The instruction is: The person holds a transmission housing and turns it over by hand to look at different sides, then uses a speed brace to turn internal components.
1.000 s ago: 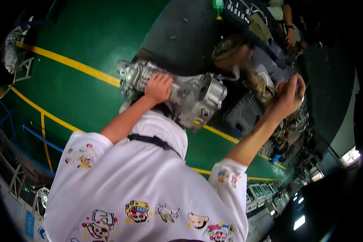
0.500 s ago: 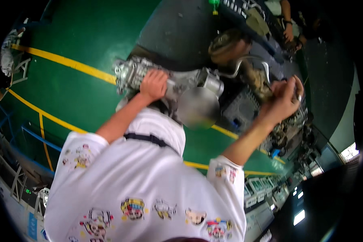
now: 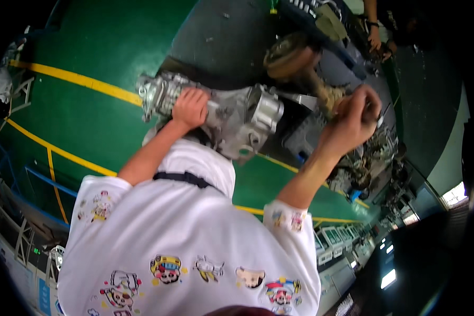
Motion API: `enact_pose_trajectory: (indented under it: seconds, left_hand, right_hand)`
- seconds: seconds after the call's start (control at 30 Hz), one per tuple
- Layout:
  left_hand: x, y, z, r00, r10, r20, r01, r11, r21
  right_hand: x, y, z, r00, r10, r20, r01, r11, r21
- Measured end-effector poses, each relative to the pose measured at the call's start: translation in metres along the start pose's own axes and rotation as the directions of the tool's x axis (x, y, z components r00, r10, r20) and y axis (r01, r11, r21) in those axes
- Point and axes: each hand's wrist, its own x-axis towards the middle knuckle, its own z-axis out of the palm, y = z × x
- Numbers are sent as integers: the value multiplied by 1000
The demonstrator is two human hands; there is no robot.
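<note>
A silver metal gearbox housing (image 3: 229, 117) sits in front of my waist, its ribbed end to the left and its wide, round-bossed end to the right. My left hand (image 3: 190, 108) is closed over its upper ribbed part. Out to the right, my right hand (image 3: 353, 120) is raised with its fingers curled round the end of a crank-shaped speed wrench (image 3: 302, 100). The wrench is partly smeared by motion, and my fingers hide its grip. Its other end reaches the right side of the housing; the exact contact point is unclear.
Beyond the gearbox lies a dark worktop (image 3: 224, 39). A rusty round drum-like part (image 3: 287, 55) and other greasy machine parts stand behind my right hand. Another person's hands (image 3: 375, 41) are at the far right. Yellow lines (image 3: 84, 79) cross the green floor.
My right hand and the speed wrench have swung round; the crank's bend, plain before, now shows as a blurred, flatter shape. My left hand keeps its hold on the housing. The whole view shifted slightly.
</note>
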Motion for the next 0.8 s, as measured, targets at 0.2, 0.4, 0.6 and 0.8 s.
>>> enact_pose_trajectory:
  seconds: [0.2, 0.4, 0.6, 0.8]
  left_hand:
    - [1, -2, -1, 1000, -4, 14, 4, 1000, 8]
    - [5, 2, -1, 999, 19, -41, -19, 1000, -10]
    - [8, 5, -1, 1000, 2, -13, -2, 1000, 20]
    - [10, 5, 5, 1000, 10, 10, -10, 1000, 19]
  right_hand:
    - [12, 3, 5, 999, 37, 15, -39, 987, 154]
    - [24, -22, -40, 982, -189, -10, 187, 960, 209]
    - [16, -47, -102, 936, -307, -175, 333, 931, 150]
    - [6, 7, -145, 969, -171, -180, 212, 946, 244]
